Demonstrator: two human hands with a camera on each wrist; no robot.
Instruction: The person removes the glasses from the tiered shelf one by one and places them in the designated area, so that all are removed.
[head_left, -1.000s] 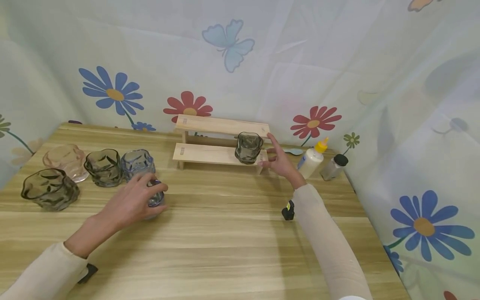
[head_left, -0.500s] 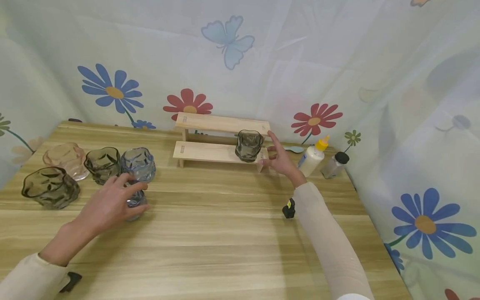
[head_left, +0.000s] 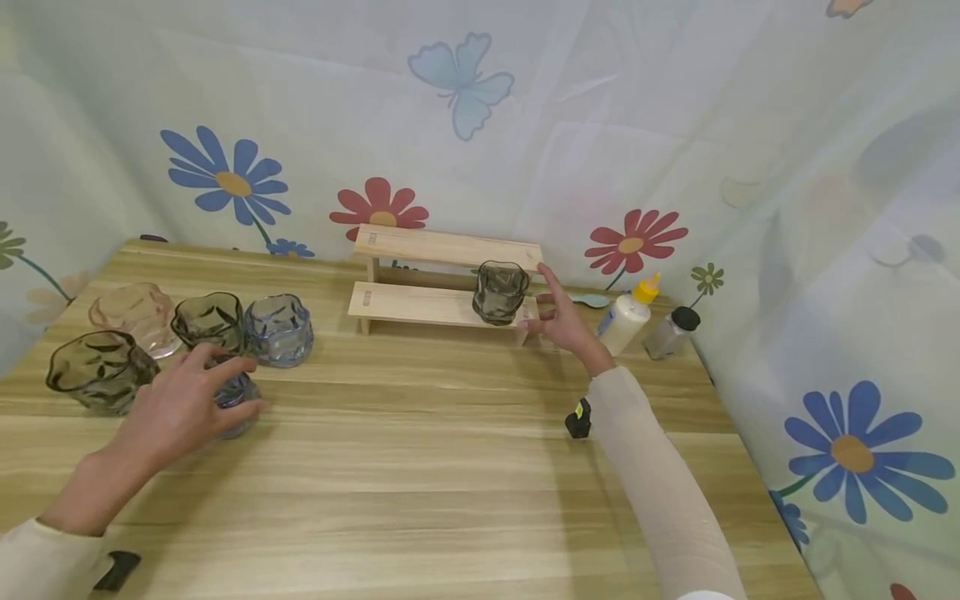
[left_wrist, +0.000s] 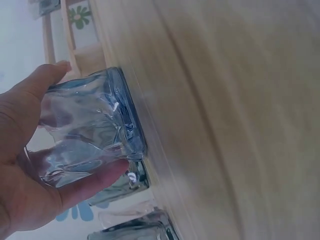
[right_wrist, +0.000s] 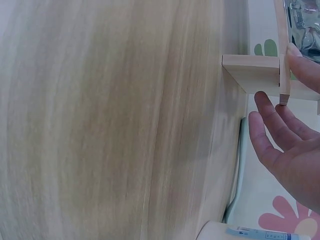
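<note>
My left hand (head_left: 174, 406) holds a blue wavy glass tumbler (left_wrist: 95, 117) from the side, thumb and fingers curled round its wall. The tumbler is upright, close over the table, just in front of a dark grey-green tumbler (head_left: 208, 318) and another blue tumbler (head_left: 279, 329). At the back, my right hand (head_left: 567, 321) touches the right end of a two-tier wooden shelf (head_left: 412, 306), its fingers spread and only slightly bent. A grey-green tumbler (head_left: 500, 292) stands on the right part of the lower tier, beside that hand.
A pink tumbler (head_left: 138, 315) and a dark tumbler (head_left: 97, 375) stand at far left. Right of the shelf are a light blue spoon (head_left: 592, 300), a yellow-capped bottle (head_left: 626, 321) and a black-lidded jar (head_left: 670, 333). Floral cloth (head_left: 637, 100) hangs behind the wooden table (head_left: 450, 483).
My left hand has moved left with the blue tumbler, toward the group of glasses. The right hand and the shelf have stayed in place.
</note>
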